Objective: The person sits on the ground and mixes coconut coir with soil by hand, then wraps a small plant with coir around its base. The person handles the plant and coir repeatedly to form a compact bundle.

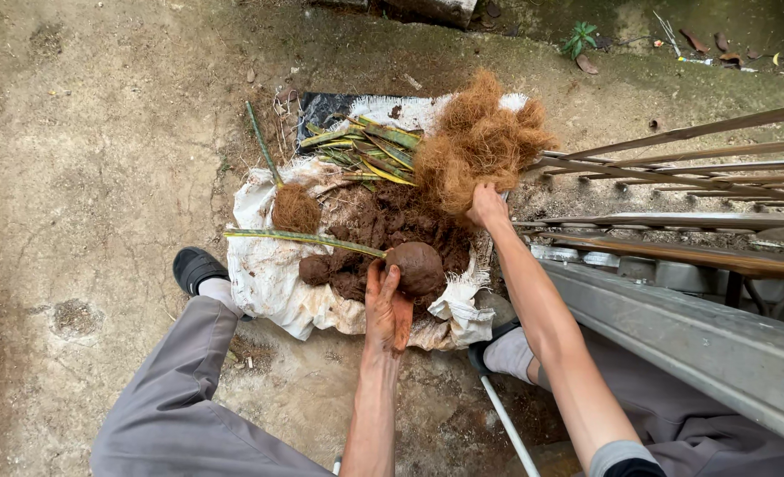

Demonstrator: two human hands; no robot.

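Cracked dirt ground (100,150), white sack (268,274), metal rack (692,256)

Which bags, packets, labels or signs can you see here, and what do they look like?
White woven sack: spread flat on the ground under the soil, frayed, mud-stained.
Black plastic sheet or bag: at the sack's far edge, crumpled, shiny.
No labels, signs or screens show.

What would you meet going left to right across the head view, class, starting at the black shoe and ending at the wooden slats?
Black shoe → small coir clump → left hand holding the mud ball → right hand gripping the big coir bundle → wooden slats.
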